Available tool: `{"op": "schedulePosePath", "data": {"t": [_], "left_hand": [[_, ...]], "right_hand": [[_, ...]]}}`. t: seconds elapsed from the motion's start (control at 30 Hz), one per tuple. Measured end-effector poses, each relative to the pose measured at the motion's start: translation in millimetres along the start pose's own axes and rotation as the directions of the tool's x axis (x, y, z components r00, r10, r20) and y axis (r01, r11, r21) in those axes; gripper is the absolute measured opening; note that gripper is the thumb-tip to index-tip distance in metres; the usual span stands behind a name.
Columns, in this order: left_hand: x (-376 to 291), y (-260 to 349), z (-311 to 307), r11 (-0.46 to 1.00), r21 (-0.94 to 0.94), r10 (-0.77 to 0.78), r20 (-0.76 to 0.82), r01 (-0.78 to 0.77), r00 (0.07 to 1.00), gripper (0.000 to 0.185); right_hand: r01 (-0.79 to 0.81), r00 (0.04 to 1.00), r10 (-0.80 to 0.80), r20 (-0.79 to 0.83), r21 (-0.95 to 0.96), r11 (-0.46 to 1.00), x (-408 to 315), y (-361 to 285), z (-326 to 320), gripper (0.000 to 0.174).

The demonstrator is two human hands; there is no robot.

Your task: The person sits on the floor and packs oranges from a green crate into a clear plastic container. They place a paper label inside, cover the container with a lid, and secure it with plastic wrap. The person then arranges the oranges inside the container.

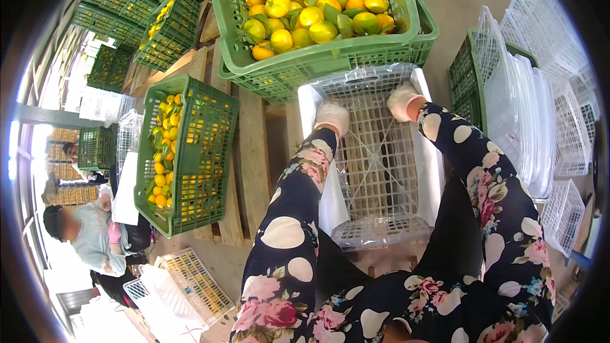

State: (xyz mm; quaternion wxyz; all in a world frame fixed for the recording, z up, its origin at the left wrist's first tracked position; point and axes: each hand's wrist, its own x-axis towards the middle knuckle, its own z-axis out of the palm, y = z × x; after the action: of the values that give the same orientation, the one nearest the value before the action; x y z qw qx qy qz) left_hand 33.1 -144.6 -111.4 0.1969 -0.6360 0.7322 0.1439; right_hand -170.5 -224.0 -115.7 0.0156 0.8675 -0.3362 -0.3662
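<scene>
Before me stands a transparent plastic crate (381, 162) with a lattice floor. White sheets line its two sides, the left sheet (333, 205) and the right sheet (432, 152). My left hand (332, 117), in a white glove, is inside the crate near the far left. Near the far right corner, my right hand (404, 101), also gloved, is by the right sheet. The fingers of both hands are mostly hidden, so any grip on the sheets cannot be made out. Just beyond the crate, a green plastic crate (314, 59) holds yellow-orange citrus fruit (310, 16) with leaves.
On a wooden pallet (252, 166) at left stands another green fruit crate (202, 162). Stacked fruit crates (112, 5) rise behind it. A seated co-worker (90, 240) is at far left, near a white crate (195, 281). Transparent lids (524, 124) and crates (569, 128) are at right.
</scene>
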Motion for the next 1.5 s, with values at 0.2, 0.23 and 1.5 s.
{"op": "schedulePosePath", "data": {"t": [0.2,0.23,1.5], "left_hand": [[-60,8,-50,0.803,-0.514,0.050,-0.446,-0.302,0.894,0.030],[-75,9,-73,0.735,-0.551,0.054,-0.533,-0.395,0.844,0.026],[-10,-221,-203,0.643,-0.750,-0.547,-0.589,-0.151,0.595,0.031]], "right_hand": [[0.338,0.836,0.119,-0.536,0.673,0.658,-71,33,-33,0.015],[0.378,0.695,0.307,-0.651,0.693,0.614,-84,46,-26,0.014],[-0.325,0.353,0.272,-0.895,0.155,0.933,-16,244,-229,0.013]]}}
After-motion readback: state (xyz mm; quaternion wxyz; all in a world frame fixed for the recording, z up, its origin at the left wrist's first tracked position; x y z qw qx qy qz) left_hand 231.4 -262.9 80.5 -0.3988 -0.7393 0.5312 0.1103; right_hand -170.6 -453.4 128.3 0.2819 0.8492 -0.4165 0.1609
